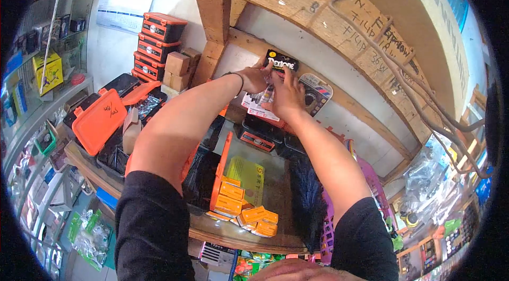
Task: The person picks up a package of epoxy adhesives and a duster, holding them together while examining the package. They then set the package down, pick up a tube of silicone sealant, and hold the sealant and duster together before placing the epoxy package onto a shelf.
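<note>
Rm w/ white wall at back, crossed up top by long wooden beam w/ black handwriting. Beneath, wooden worktop, part glass-covered, w/ yellow-green sheet under or on glass (can't tell which). Far L of view, glass shelving w/ pkgd stock. At R, purple plastic basket alongside worktop. Back L, stack of orange-and-black cases near wall; nearer, open case, orange lid raised & handwritten on. Nr front edge, small orange cartons, some stacked, some tilted.

Both forearms stretched fwd, converging over back of worktop, black sleeves at upper arms. L hand bent inward, grip closed on L edge of black Dextone pack, up in front of back wall. R hand angled up at pack's lower R, grip approx half open, thumb apart from fingers; can't tell if holding or only touching. On L wrist, thin dark band.
</note>
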`<state>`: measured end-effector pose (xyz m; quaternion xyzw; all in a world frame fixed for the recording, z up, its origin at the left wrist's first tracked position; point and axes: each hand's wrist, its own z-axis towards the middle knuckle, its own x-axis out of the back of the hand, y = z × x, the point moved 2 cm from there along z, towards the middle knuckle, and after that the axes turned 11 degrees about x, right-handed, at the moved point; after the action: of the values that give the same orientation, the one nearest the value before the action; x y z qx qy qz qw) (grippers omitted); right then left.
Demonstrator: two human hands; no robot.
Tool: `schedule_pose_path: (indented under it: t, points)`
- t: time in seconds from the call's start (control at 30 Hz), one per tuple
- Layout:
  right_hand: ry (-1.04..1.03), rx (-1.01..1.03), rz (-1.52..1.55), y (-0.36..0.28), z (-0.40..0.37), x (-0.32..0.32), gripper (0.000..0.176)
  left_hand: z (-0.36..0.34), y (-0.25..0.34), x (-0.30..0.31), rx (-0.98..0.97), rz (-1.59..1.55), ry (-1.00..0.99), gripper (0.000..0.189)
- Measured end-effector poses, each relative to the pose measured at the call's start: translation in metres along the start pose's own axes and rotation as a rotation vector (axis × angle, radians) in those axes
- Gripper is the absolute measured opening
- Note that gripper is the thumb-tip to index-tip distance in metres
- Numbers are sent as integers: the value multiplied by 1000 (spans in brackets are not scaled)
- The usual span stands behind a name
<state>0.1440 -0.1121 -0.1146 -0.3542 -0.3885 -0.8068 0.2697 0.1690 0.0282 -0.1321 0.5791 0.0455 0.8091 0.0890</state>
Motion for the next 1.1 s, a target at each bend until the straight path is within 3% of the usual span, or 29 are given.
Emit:
schedule_pose_path:
  t: [0.13, 0.2, 0.33, 0.4, 0.53, 0.6, 0.63, 0.73, 0.77, 0.87, 0.9, 1.03, 1.07, 1.1]
  points:
    - [45, -133, 119, -4, 6, -7, 87, -22, 26, 24, -129, 180, -57, 38]
    - [-3, -285, 118, -11, 7, -4, 87, -23, 29, 27, -158, 448, -134, 40]
    - [40, -294, 319, -4, 7, -18, 88, -29, 28, 27, -165, 457, -59, 43]
    - [16, -282, 295, -5, 5, -14, 89, -26, 27, 24, -287, 301, 20, 44]
    - [8, -277, 250, -4, 9, -12, 96, -16, 30, 22, -126, 145, 9, 46]
    - [48, -284, 358, -1, 11, -16, 97, -23, 37, 30, 5, 445, -123, 54]
    - [50, -278, 370, -1, 11, -14, 95, -33, 38, 37, 33, 216, -96, 53]
    - [97, -177, 293, 9, 12, -23, 93, -6, 18, 6, -20, 258, -63, 52]
    - [137, -119, 305, 9, 8, -19, 93, -12, 18, 6, 6, 39, -59, 50]
    - [116, -53, 353, 21, 6, -24, 94, -17, 23, 8, 39, -65, -61, 53]
    - [117, -55, 349, 23, 6, -21, 94, -16, 27, 11, -18, 300, -144, 60]
    - [-23, -95, 373, 20, 6, -15, 98, -27, 20, 10, 68, -9, -217, 64]
    - [-72, -112, 378, 18, 5, -14, 99, -28, 19, 8, 70, -2, -218, 64]
    - [-65, -112, 383, 15, 5, -11, 99, -30, 20, 6, -12, 95, -344, 68]
